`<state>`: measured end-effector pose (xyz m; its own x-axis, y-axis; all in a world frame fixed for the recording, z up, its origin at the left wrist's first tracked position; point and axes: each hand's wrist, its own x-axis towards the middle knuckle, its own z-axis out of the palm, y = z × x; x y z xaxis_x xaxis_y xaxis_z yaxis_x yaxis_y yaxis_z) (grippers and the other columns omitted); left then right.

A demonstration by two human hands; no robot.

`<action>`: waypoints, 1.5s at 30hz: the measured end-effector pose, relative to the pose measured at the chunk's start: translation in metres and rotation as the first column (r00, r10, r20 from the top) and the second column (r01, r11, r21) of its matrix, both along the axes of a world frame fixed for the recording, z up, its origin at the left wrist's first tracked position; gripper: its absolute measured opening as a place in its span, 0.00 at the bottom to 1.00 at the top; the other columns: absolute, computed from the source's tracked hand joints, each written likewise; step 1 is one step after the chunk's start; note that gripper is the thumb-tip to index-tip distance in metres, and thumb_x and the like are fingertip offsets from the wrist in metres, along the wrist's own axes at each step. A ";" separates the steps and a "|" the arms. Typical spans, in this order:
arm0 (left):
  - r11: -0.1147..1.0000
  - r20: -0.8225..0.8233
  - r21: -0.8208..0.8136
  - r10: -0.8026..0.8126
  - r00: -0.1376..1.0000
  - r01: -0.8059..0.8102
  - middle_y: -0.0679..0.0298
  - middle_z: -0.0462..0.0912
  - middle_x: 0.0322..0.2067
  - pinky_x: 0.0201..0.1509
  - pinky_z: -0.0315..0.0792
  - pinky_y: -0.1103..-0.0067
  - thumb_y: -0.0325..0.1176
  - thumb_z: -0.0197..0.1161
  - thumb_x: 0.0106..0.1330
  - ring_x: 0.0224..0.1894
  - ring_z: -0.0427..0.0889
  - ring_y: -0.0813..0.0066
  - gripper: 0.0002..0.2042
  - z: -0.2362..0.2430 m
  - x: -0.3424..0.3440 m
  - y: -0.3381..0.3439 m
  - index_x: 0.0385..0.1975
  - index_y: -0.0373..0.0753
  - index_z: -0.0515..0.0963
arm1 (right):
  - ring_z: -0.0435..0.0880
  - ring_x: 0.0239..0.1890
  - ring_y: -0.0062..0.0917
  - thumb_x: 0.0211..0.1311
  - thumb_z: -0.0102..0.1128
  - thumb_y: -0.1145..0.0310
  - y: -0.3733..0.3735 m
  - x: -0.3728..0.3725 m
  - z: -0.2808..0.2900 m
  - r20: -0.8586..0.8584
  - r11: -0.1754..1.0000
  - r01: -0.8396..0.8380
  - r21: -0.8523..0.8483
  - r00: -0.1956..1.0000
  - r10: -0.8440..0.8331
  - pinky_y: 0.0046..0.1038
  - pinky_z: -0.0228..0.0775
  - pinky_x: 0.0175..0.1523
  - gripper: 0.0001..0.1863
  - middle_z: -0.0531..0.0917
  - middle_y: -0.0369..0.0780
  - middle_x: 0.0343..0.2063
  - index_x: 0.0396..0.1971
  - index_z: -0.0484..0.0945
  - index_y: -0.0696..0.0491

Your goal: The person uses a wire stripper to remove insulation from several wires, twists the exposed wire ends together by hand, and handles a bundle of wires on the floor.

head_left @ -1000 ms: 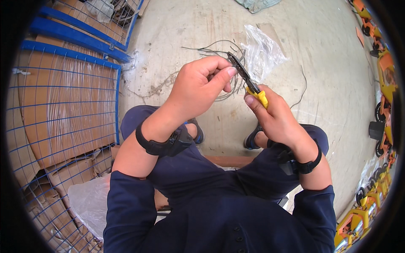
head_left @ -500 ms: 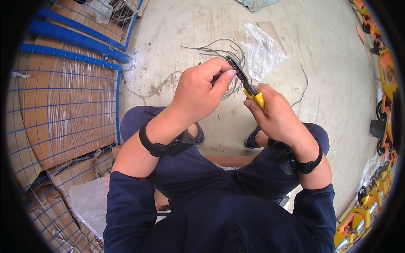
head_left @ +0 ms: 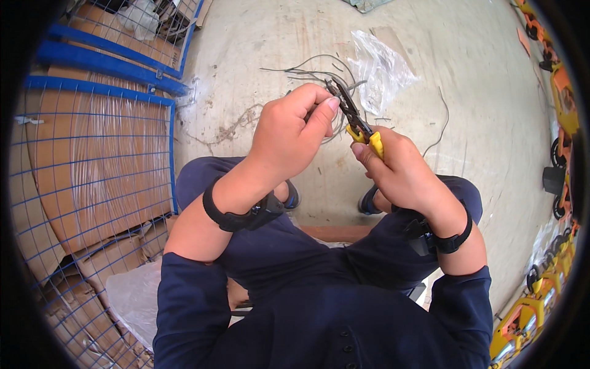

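My right hand (head_left: 396,157) is wrapped round the yellow handles of a pair of wire strippers (head_left: 351,111), whose dark jaws point up and left. Those jaws are parted a little, right beside the fingertips of my left hand (head_left: 292,126). Thumb and forefinger of the left hand are pinched on a thin dark cable, mostly hidden by the fingers and the tool. Beyond the hands, several loose grey cables (head_left: 305,62) lie coiled on the floor, partly covered by my left hand and the strippers.
Crumpled clear plastic (head_left: 380,74) lies on the floor ahead, and a single curved wire (head_left: 444,120) to the right. A blue wire-mesh cage (head_left: 173,147) with wrapped cardboard (head_left: 117,160) stands at the left. Yellow and orange wheeled items (head_left: 528,317) line the right edge.
The strippers' jaws and handles have spread apart, where they were closed together. My left hand remains close by the jaws, with only a slight shift.
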<state>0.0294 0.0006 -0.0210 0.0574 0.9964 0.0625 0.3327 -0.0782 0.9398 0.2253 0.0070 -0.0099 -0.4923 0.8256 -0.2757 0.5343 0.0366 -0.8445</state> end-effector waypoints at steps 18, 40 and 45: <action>0.990 0.078 -0.143 0.021 0.997 -0.010 0.71 0.72 0.14 0.20 0.62 0.87 0.32 0.54 0.71 0.16 0.68 0.88 0.10 0.011 -0.002 -0.001 0.33 0.32 0.79 | 0.79 0.36 0.50 0.65 0.53 0.65 -0.002 -0.006 0.009 0.075 0.998 -0.027 0.059 0.997 0.022 0.42 0.70 0.41 0.15 0.80 0.55 0.30 0.41 0.75 0.63; 0.995 0.060 -0.098 0.039 0.997 -0.033 0.69 0.74 0.14 0.21 0.66 0.84 0.30 0.58 0.67 0.18 0.73 0.86 0.07 0.004 0.000 0.000 0.29 0.34 0.77 | 0.79 0.30 0.51 0.67 0.52 0.63 -0.002 -0.008 0.008 0.056 0.999 0.005 -0.033 0.998 -0.003 0.43 0.69 0.35 0.15 0.79 0.54 0.22 0.36 0.73 0.62; 0.995 0.066 -0.094 0.047 0.997 -0.040 0.69 0.74 0.14 0.21 0.66 0.84 0.30 0.58 0.68 0.18 0.74 0.86 0.07 0.008 0.001 -0.002 0.29 0.34 0.77 | 0.79 0.30 0.50 0.67 0.52 0.63 -0.002 -0.008 0.007 0.055 1.000 0.004 -0.005 0.998 -0.003 0.43 0.69 0.36 0.15 0.79 0.54 0.22 0.37 0.73 0.62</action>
<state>0.0304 -0.0011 -0.0134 0.0125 0.9995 -0.0275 0.2686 0.0231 0.9630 0.2172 0.0048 -0.0028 -0.4735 0.8259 -0.3060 0.5800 0.0309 -0.8141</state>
